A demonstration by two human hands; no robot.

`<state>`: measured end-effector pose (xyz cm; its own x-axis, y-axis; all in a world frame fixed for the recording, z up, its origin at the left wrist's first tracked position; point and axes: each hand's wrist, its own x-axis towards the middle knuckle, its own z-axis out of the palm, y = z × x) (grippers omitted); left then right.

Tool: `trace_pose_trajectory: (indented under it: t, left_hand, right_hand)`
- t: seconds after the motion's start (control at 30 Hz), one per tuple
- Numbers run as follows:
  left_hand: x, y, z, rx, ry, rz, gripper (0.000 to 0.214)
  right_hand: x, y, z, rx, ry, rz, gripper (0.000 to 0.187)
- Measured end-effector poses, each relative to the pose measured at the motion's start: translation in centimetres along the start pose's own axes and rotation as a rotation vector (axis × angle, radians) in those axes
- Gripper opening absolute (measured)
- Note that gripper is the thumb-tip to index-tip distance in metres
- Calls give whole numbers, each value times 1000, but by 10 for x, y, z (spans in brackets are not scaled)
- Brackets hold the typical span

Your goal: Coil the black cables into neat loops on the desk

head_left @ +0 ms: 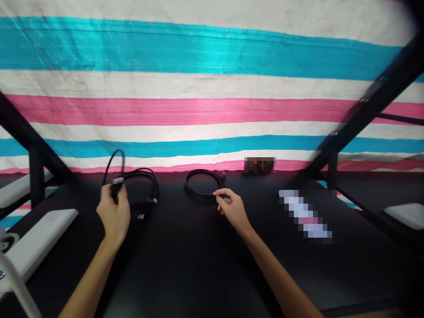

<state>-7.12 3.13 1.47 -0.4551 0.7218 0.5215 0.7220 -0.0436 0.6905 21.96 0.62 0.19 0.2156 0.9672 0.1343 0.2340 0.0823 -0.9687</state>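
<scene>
My left hand (114,210) is closed round a black cable (116,187), with a light-coloured connector end showing above the fingers. Part of this cable arches up behind the hand. Just right of it, more black cable (154,181) lies loosely looped on the table, with pale metal plugs (141,216) at its ends. My right hand (232,207) has its thumb and index finger pinched at the near right edge of a coiled black cable (190,190). That coil rests on the table, and its plug (224,175) points up at the right.
The black table (185,265) has dark slanted frame bars (357,115) on both sides. A striped sheet (205,110) hangs behind. White lamp-like parts (43,234) stand at the left. A blurred-out flat item (304,214) lies at the right, another pixelated item (260,165) at the back.
</scene>
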Motion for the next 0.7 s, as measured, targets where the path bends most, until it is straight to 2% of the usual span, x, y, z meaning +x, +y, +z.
trace_pose_trajectory:
  t: [0.13, 0.2, 0.33, 0.5, 0.63, 0.7]
  left_hand:
    - [0, -5, 9, 220, -500, 189, 29]
    - [-1, -6, 11, 343, -600, 211, 34]
    - [-3, -6, 9, 436, -619, 189, 31]
    - [-4, 1, 5, 435, -600, 161, 30]
    - [-2, 8, 1, 478, -536, 124, 30]
    - [-1, 8, 0, 448, -465, 66, 27]
  right_hand:
    - [0, -3, 0, -1, -3, 8, 15]
    - [-1, -4, 1, 2, -3, 20, 15]
    - [-3, -6, 2, -2, -10, 16, 15]
    - [-2, -4, 3, 12, -15, 4, 15]
    - [-1, -4, 2, 13, -22, 8, 16]
    - [-2, -4, 2, 16, -27, 10, 16]
